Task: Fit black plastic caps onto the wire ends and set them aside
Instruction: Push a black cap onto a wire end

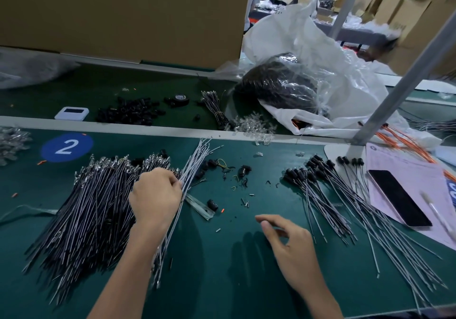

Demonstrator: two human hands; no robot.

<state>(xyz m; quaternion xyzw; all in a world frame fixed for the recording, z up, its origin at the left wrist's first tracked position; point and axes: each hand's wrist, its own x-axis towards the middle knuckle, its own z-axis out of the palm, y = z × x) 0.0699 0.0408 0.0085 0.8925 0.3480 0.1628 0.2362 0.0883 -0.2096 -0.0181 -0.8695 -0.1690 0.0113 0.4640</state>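
Observation:
My left hand (155,195) grips a thin bundle of grey wires (195,163) that fans up and to the right, just beside a big heap of uncapped black wires (91,207) on the green table. My right hand (288,242) hovers over bare green mat with relaxed fingers and holds nothing. To its right lies a spread of wires with black caps fitted (318,180). A few loose black caps (212,205) lie between the hands. More black caps (128,112) are piled on the rear shelf.
A phone (399,201) rests on pink paper (414,170) at the right. A grey metal post (385,104) rises at the right rear. A white plastic bag (308,54) with dark parts, clear LEDs (254,123), a tape roll (181,99) and a white timer (71,113) lie behind.

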